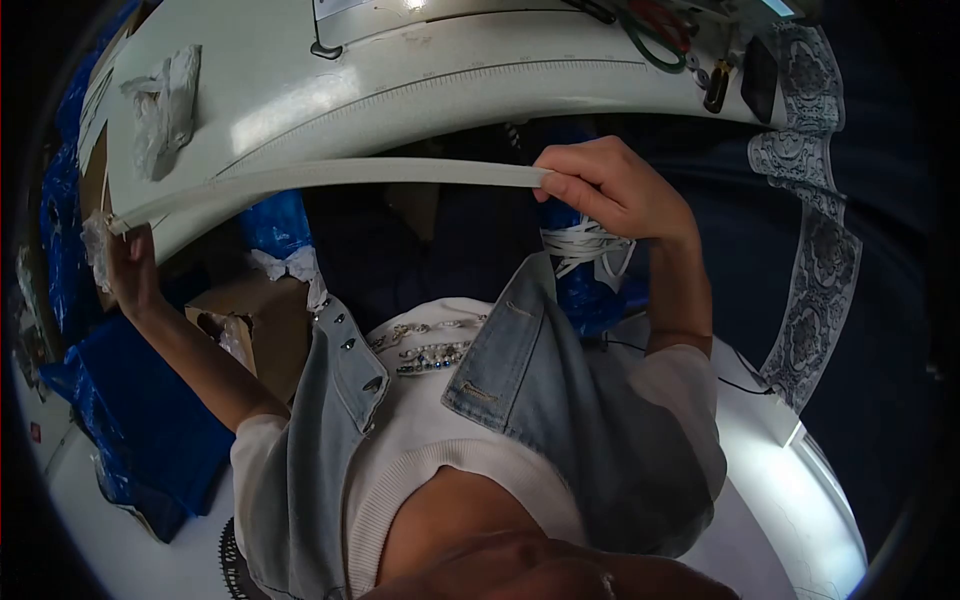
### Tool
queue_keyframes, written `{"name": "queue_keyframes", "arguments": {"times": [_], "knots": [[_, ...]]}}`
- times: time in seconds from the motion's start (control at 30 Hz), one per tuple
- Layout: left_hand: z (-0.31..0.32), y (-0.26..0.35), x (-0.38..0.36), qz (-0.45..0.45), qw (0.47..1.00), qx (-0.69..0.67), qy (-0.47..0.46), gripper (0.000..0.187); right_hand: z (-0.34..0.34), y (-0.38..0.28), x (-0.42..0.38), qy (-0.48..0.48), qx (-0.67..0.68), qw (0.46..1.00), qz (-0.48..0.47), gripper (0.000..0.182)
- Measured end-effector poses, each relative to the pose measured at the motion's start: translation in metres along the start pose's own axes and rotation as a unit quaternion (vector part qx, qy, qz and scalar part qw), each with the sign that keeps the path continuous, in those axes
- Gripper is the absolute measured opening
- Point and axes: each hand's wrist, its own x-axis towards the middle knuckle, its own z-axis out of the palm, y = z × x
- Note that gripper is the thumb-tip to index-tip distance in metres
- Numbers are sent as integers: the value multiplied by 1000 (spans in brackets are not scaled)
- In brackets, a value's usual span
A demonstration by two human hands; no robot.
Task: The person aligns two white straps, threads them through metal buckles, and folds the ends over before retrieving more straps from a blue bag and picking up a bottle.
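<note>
A long white flat band point(340, 175) is stretched taut between my two hands, just in front of the white table's edge point(420, 95). My left hand point(128, 262) pinches its far left end, arm stretched out to the side. Fingers of my right hand point(605, 188) are closed on the band's right end. Loose loops of the same white band point(585, 245) hang below my right hand. My denim vest and white top fill the lower part of the view.
On the table lie a crumpled clear plastic bag point(165, 105), green-handled scissors point(650, 40) and small tools. A patterned lace trim point(815, 240) drapes off the table's right end. Blue bags point(140, 420) and an open cardboard box point(250, 325) sit on the floor at left.
</note>
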Motion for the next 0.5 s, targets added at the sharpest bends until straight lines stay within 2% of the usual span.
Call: {"name": "queue_keyframes", "arguments": {"times": [0.07, 0.1, 0.13, 0.17, 0.2, 0.23, 0.3, 0.37, 0.43, 0.5], "knots": [[-12, -23, -40, -46, 995, -13, 83, 24, 2, -4, 1, -10, 12, 999, -28, 18], [4, -43, -53, -37, 979, 107, 170, 24, 2, -7, 2, -44, 9, 999, -25, 17], [16, -60, -66, -26, 940, 226, 253, 24, 3, -8, 4, -79, 6, 997, -25, 17], [-18, -55, -81, -126, 898, 365, 213, 23, 8, -7, 7, -82, 10, 996, -25, 17], [-48, -48, -94, -221, 827, 490, 168, 21, 14, -6, 13, -103, 14, 994, -34, 16], [-31, -60, -98, -238, 674, 693, 97, 19, 22, -4, 20, -126, 17, 991, -44, 16], [11, -88, -102, -61, 509, 858, 33, 19, 45, -1, 37, -145, 1, 988, -51, 15], [124, -131, -77, 19, 723, 688, -52, 20, 70, -1, 54, -173, -14, 983, -61, 14], [183, -165, -74, 32, 804, 563, -188, 18, 90, -4, 70, -189, -8, 981, -52, 11], [204, -184, -78, -82, 817, 517, -240, 18, 98, -6, 80, -182, -15, 981, -60, 11]]}}
